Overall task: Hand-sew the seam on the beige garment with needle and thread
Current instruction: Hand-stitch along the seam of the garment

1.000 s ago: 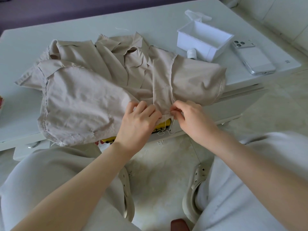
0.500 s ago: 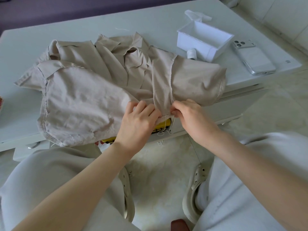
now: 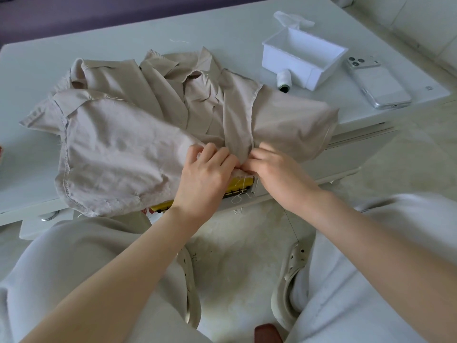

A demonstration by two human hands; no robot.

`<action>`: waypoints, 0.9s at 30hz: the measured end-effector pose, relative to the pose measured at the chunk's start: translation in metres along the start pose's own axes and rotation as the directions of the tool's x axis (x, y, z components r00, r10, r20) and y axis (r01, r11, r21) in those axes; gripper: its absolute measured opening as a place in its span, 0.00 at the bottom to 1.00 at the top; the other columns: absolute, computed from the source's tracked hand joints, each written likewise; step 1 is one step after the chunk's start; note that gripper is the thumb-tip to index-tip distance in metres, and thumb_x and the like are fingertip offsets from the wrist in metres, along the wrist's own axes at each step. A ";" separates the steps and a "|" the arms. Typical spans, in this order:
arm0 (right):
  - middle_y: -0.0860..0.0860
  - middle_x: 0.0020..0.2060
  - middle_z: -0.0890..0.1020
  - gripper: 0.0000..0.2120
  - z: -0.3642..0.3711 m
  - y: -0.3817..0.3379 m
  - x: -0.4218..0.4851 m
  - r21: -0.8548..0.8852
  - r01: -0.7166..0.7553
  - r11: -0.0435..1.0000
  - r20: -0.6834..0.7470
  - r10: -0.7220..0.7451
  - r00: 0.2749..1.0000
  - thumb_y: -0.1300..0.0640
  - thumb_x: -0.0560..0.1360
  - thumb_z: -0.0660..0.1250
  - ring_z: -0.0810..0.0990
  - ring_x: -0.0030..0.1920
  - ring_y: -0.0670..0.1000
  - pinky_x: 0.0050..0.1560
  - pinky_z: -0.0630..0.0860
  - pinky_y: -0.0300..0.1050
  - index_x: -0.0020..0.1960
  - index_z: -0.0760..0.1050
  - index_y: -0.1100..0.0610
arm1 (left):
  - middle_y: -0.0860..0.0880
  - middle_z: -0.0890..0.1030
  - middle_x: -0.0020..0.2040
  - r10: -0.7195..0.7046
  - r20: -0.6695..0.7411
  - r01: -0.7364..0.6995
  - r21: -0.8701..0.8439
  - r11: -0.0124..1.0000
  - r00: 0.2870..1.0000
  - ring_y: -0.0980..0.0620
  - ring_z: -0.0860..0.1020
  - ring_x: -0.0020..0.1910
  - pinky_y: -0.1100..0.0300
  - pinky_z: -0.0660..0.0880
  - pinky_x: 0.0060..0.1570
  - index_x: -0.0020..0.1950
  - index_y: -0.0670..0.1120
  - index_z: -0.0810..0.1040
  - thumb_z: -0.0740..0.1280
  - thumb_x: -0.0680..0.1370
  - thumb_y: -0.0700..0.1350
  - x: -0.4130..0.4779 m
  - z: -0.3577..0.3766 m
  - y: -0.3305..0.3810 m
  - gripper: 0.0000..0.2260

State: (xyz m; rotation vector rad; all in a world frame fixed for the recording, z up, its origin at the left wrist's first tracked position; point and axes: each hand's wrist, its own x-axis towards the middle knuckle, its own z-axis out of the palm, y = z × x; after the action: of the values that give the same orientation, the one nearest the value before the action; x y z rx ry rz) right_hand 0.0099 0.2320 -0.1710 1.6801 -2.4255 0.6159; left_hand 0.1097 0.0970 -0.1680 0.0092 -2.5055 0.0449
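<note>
The beige garment [image 3: 118, 149] lies crumpled across the white table [image 3: 222, 30], its near edge hanging over the table's front. My left hand [image 3: 202, 177] grips the hanging seam edge with curled fingers. My right hand [image 3: 279, 174] meets it fingertip to fingertip and pinches the same fabric edge. The needle is hidden between the fingers. Loose white thread [image 3: 238, 196] dangles below both hands.
A white plastic box [image 3: 319, 70] stands at the back right with a white thread spool [image 3: 284, 80] beside it. A phone [image 3: 378, 82] lies face down at the right. A yellow object [image 3: 237, 186] shows in the drawer under the garment. My knees and slippers are below.
My right hand has shifted slightly left, so its fingertips now touch those of my left hand at the seam. The garment stays where it was.
</note>
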 end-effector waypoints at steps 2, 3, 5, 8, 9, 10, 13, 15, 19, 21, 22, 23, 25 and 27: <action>0.52 0.38 0.75 0.05 0.000 0.001 0.000 0.084 -0.026 0.996 -0.003 0.027 1.000 0.69 0.71 0.69 0.68 0.43 0.48 0.37 0.73 0.47 0.41 0.80 0.60 | 0.50 0.77 0.35 -0.029 0.001 0.029 -0.041 0.999 1.000 0.46 0.74 0.35 0.56 0.65 0.44 0.39 0.45 0.80 0.52 0.84 0.51 0.001 -0.001 0.000 0.22; 0.53 0.40 0.75 0.05 0.000 0.001 0.000 0.136 -0.044 0.990 -0.012 0.046 0.999 0.69 0.73 0.67 0.68 0.44 0.49 0.40 0.72 0.47 0.42 0.79 0.62 | 0.50 0.78 0.35 -0.053 0.009 0.053 -0.079 0.995 0.999 0.46 0.74 0.36 0.57 0.64 0.45 0.40 0.45 0.81 0.55 0.83 0.51 0.001 0.000 -0.001 0.20; 0.54 0.42 0.73 0.06 0.000 0.000 -0.001 0.213 -0.080 0.974 -0.032 0.089 0.996 0.71 0.74 0.64 0.70 0.44 0.50 0.43 0.70 0.44 0.43 0.78 0.64 | 0.51 0.78 0.37 -0.132 0.078 0.145 -0.208 0.967 0.988 0.49 0.73 0.38 0.59 0.62 0.44 0.42 0.46 0.81 0.61 0.78 0.50 0.002 0.001 -0.004 0.13; 0.52 0.42 0.72 0.08 -0.003 0.000 0.000 0.271 -0.100 0.957 -0.065 0.121 0.990 0.71 0.74 0.61 0.71 0.40 0.50 0.41 0.68 0.40 0.45 0.79 0.65 | 0.53 0.77 0.38 -0.234 0.222 0.304 -0.367 0.879 0.947 0.54 0.68 0.41 0.60 0.59 0.43 0.45 0.47 0.82 0.61 0.75 0.54 0.003 0.000 -0.006 0.14; 0.51 0.42 0.72 0.08 -0.004 0.000 0.001 0.303 -0.110 0.946 -0.074 0.139 0.988 0.71 0.75 0.61 0.72 0.39 0.49 0.42 0.68 0.39 0.46 0.79 0.65 | 0.53 0.77 0.38 -0.246 0.242 0.326 -0.385 0.863 0.938 0.53 0.68 0.42 0.60 0.58 0.42 0.45 0.47 0.82 0.62 0.75 0.54 0.004 -0.001 -0.006 0.14; 0.50 0.43 0.73 0.09 -0.006 0.001 0.002 0.346 -0.134 0.929 -0.073 0.169 0.983 0.70 0.75 0.61 0.73 0.40 0.49 0.42 0.69 0.37 0.47 0.80 0.65 | 0.53 0.76 0.38 -0.256 0.257 0.343 -0.396 0.852 0.932 0.52 0.69 0.42 0.60 0.58 0.42 0.45 0.47 0.82 0.63 0.75 0.53 0.004 -0.002 -0.006 0.13; 0.47 0.41 0.78 0.09 -0.010 0.001 0.004 0.493 -0.257 0.831 -0.019 0.306 0.952 0.70 0.77 0.61 0.77 0.42 0.43 0.46 0.72 0.30 0.51 0.78 0.62 | 0.54 0.74 0.38 -0.267 0.296 0.376 -0.420 0.826 0.917 0.49 0.69 0.42 0.59 0.57 0.41 0.45 0.46 0.83 0.67 0.75 0.47 0.005 -0.004 -0.006 0.07; 0.43 0.40 0.79 0.08 -0.011 0.000 0.006 0.563 -0.336 0.755 0.041 0.380 0.924 0.68 0.77 0.61 0.78 0.40 0.37 0.46 0.71 0.29 0.51 0.76 0.59 | 0.54 0.73 0.38 -0.260 0.332 0.393 -0.441 0.807 0.907 0.49 0.69 0.43 0.58 0.58 0.42 0.45 0.46 0.82 0.70 0.75 0.43 0.006 -0.005 -0.006 0.03; 0.43 0.38 0.82 0.09 -0.014 0.000 0.009 0.684 -0.405 0.607 0.166 0.411 0.897 0.66 0.76 0.65 0.79 0.38 0.35 0.46 0.72 0.29 0.48 0.71 0.52 | 0.59 0.70 0.37 -0.250 0.372 0.407 -0.444 0.798 0.894 0.51 0.67 0.44 0.60 0.58 0.43 0.44 0.47 0.82 0.71 0.74 0.42 0.007 -0.008 -0.004 0.01; 0.41 0.37 0.82 0.11 -0.015 -0.001 0.009 0.691 -0.420 0.588 0.197 0.407 0.892 0.65 0.75 0.67 0.80 0.38 0.35 0.46 0.74 0.29 0.46 0.71 0.50 | 0.59 0.69 0.36 -0.242 0.376 0.403 -0.440 0.803 0.894 0.52 0.67 0.44 0.60 0.57 0.43 0.44 0.47 0.82 0.71 0.74 0.43 0.006 -0.008 -0.005 0.01; 0.40 0.36 0.82 0.10 -0.016 -0.001 0.010 0.687 -0.426 0.589 0.204 0.407 0.891 0.65 0.74 0.68 0.81 0.39 0.36 0.47 0.74 0.29 0.46 0.72 0.50 | 0.59 0.69 0.36 -0.241 0.376 0.402 -0.443 0.801 0.895 0.52 0.66 0.43 0.62 0.58 0.43 0.44 0.47 0.82 0.71 0.73 0.43 0.006 -0.008 -0.006 0.01; 0.40 0.36 0.82 0.10 -0.016 -0.001 0.010 0.683 -0.428 0.592 0.204 0.408 0.890 0.65 0.74 0.69 0.81 0.40 0.36 0.48 0.75 0.30 0.46 0.73 0.51 | 0.60 0.69 0.36 -0.241 0.376 0.402 -0.447 0.799 0.895 0.52 0.66 0.43 0.65 0.59 0.44 0.44 0.48 0.82 0.71 0.73 0.43 0.006 -0.008 -0.006 0.01; 0.41 0.37 0.82 0.09 -0.017 -0.002 0.009 0.685 -0.430 0.588 0.196 0.420 0.886 0.63 0.73 0.70 0.82 0.40 0.38 0.49 0.76 0.32 0.46 0.74 0.51 | 0.60 0.69 0.36 -0.242 0.378 0.406 -0.450 0.795 0.893 0.52 0.66 0.44 0.70 0.59 0.47 0.44 0.48 0.82 0.71 0.73 0.42 0.006 -0.008 -0.006 0.02; 0.42 0.37 0.83 0.09 -0.016 -0.001 0.009 0.691 -0.436 0.576 0.187 0.440 0.878 0.62 0.72 0.71 0.82 0.40 0.39 0.49 0.76 0.33 0.45 0.74 0.50 | 0.60 0.69 0.36 -0.244 0.378 0.408 -0.455 0.792 0.893 0.52 0.66 0.43 0.70 0.60 0.47 0.44 0.48 0.82 0.71 0.73 0.41 0.006 -0.008 -0.005 0.02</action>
State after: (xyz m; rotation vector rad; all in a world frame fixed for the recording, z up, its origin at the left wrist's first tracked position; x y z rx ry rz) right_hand 0.0058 0.2299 -0.1530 1.1653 -2.8050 1.8575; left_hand 0.1096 0.0920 -0.1574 0.2485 -2.6937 -0.8521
